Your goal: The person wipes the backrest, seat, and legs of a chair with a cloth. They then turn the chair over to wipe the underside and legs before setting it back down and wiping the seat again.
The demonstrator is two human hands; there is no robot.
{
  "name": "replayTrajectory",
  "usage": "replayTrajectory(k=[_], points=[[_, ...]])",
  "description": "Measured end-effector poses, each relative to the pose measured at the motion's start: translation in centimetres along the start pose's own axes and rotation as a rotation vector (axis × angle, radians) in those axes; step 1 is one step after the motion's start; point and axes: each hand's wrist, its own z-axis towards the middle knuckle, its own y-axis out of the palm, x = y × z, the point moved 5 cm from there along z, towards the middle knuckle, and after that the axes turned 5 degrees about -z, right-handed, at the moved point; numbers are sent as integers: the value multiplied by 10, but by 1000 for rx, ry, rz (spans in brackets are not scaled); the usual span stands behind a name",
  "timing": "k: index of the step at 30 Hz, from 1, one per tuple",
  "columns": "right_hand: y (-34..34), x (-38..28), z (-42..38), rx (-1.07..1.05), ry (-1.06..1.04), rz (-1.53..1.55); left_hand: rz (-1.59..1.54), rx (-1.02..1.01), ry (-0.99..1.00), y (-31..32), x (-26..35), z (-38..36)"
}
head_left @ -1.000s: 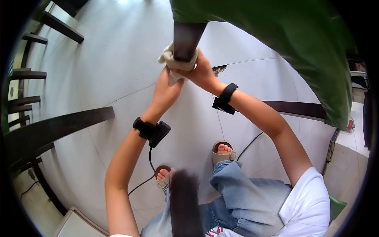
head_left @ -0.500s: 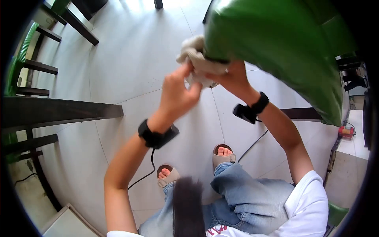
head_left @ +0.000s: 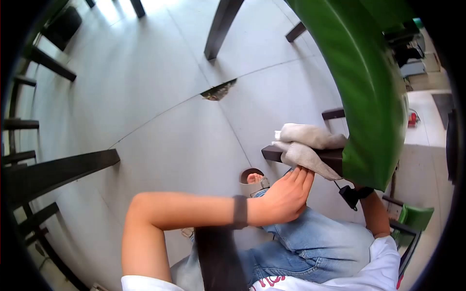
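Note:
A greyish-white cloth (head_left: 310,156) is folded around a dark wooden leg (head_left: 273,153), covering its upper and lower sides. My left hand (head_left: 285,195) has its fingers pressed together on the cloth's lower part, gripping it against the leg; the thumb is hidden. The leg joins a chair with a shiny green cover (head_left: 364,92). Behind the cover's lower edge, my right hand is almost wholly hidden, with only the wrist and its black strap showing, so its fingers and anything in them cannot be seen.
Dark furniture legs (head_left: 63,167) stand at the left, and another (head_left: 223,29) rises at the top. A broken floor tile (head_left: 219,90) shows a dark hole. Another green chair (head_left: 416,218) is at the lower right. A sandal (head_left: 251,182) is below the leg.
The green-covered chair has turned, and its leg now shows beside the cloth. Both hands and the cloth are lower and farther right. My right hand has gone behind the cover.

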Motion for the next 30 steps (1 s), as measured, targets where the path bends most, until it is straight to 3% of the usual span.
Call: replayTrajectory(k=[5, 6, 9, 11, 13, 15, 19, 22, 25, 27, 30], points=[[26, 88, -103, 489, 426, 190, 24, -209, 11, 29, -1, 22], [40, 95, -126, 571, 484, 206, -16, -168, 8, 27, -6, 23], [76, 57, -138, 478, 609, 12, 9, -43, 38, 10, -24, 14], [97, 22, -119, 210, 331, 60, -61, -83, -77, 2, -42, 4], [111, -4, -98, 72, 75, -132, -64, -95, -160, -7, -52, -10], [117, -11, -71, 102, -8, -39, -80, -87, -192, -23, -54, -22], [118, -26, -11, 176, -251, 30, -156, -322, -270, -41, -69, -48], [116, -45, 37, 271, -385, -22, -244, -124, -271, -78, -82, -60], [120, -54, 82, 336, -219, 78, -67, 82, -515, -131, -92, -70], [120, -65, 108, 353, -72, 176, 171, 326, -386, -162, -99, -80], [140, -67, 141, 412, 23, 378, 357, 402, -432, -196, -99, -83]])
